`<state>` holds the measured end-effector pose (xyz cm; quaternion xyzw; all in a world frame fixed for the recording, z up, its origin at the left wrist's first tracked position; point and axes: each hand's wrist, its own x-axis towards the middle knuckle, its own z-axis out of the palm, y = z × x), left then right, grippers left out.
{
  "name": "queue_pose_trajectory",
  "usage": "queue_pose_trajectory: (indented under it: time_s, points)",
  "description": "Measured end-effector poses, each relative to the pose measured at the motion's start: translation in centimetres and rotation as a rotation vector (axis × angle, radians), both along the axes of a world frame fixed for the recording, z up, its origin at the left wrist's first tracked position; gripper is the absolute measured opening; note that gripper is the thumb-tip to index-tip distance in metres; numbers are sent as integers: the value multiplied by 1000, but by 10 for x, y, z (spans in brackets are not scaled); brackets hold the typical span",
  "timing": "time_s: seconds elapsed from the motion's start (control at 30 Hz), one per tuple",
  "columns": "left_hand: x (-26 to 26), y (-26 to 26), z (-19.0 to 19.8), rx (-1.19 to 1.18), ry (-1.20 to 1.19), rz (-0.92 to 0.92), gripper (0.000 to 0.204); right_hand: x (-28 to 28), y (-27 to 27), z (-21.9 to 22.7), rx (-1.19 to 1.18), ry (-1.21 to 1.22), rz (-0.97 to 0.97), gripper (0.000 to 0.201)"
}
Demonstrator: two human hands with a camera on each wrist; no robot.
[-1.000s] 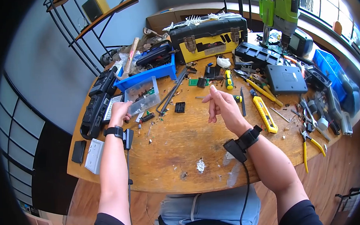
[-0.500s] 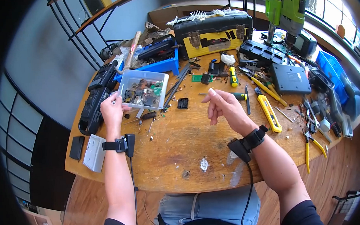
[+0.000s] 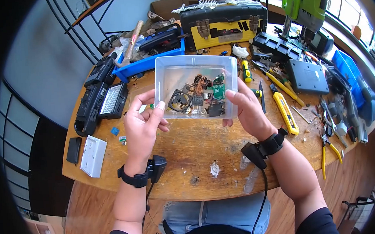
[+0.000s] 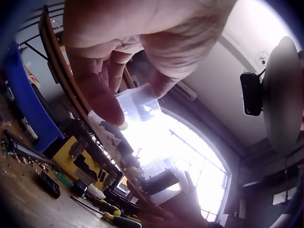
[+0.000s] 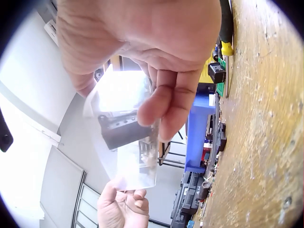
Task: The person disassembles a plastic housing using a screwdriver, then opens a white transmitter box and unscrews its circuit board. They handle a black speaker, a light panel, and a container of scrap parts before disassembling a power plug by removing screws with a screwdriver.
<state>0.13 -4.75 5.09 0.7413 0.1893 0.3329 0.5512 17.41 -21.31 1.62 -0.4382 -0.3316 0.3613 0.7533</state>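
Observation:
A clear plastic box is held up over the middle of the table, tilted so that its inside faces the head camera. My left hand grips its left end, thumb on the near corner and fingers underneath. At the opposite end my right hand holds it, thumb on the side wall and fingertips below. Inside lie a green circuit board, a black square frame, a bundle of copper wire and several small electronic parts. The right wrist view shows fingers curled against the box's underside.
Behind the box stand a blue bin with a hammer and a black-yellow toolbox. To the right lie a yellow utility knife and pliers, with a green drill farther back. A light panel and white case are at left.
My left hand has lifted the box from the back left and brought it to the centre. My right hand, empty before, now grips its right end. The light panel shows more fully.

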Motion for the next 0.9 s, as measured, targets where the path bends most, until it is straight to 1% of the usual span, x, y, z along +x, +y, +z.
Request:
queue_pose_trajectory:
  time_s: [0.07,0.1,0.13,0.2,0.23,0.27,0.33,0.4,0.43,0.47,0.5,0.53,0.57,0.6,0.67,0.7,0.77,0.8,0.83,0.87,0.9]
  points:
    - [2,8,1,40,22,-132,56,5,-3,-1,23,-7,44,65]
    - [4,13,-1,-35,3,-231,69,4,-2,-1,30,-20,14,63]
    - [4,16,-5,-40,7,-234,69,6,-2,-4,25,-15,10,63]
    - [5,19,-11,-369,-6,-499,81,12,0,-9,41,-133,32,63]
    - [4,14,-4,-418,56,-584,95,12,0,-10,31,-129,29,63]
    - [4,11,-3,-429,57,-587,95,11,0,-8,47,-140,15,66]
    - [3,11,-8,-470,47,-663,102,9,0,-6,47,-148,6,68]
    - [4,14,-23,-516,4,-661,104,8,1,-5,112,-100,43,77]
    - [4,10,-28,-561,-51,-672,105,7,5,-6,153,-58,74,86]
    - [5,6,-33,-607,-107,-683,106,6,-1,1,111,-16,122,94]
    - [4,3,-31,-704,-100,-694,109,7,2,-5,148,-11,117,98]
    - [4,4,-32,-720,-105,-689,109,9,4,-10,186,-6,110,102]
    - [4,4,-33,-735,-100,-710,111,13,-4,-8,80,-24,153,108]
    - [4,5,-35,-750,-98,-729,112,9,3,-9,142,-64,110,113]
    - [5,8,-36,-775,-83,-733,114,5,1,-8,90,-54,139,120]
    - [5,10,-36,-786,-58,-745,115,1,4,-7,76,-55,146,120]
    - [5,12,-37,-818,-62,-733,115,-8,12,-4,83,30,32,132]
    - [4,13,-37,-838,-55,-729,116,-9,12,0,71,29,36,132]
    - [5,11,-35,-848,-62,-727,116,-9,12,4,10,31,90,137]
    - [5,9,-32,-798,-8,-680,120,-8,12,6,-50,35,143,143]
    - [6,8,-31,-746,48,-634,127,2,16,-1,293,105,388,148]
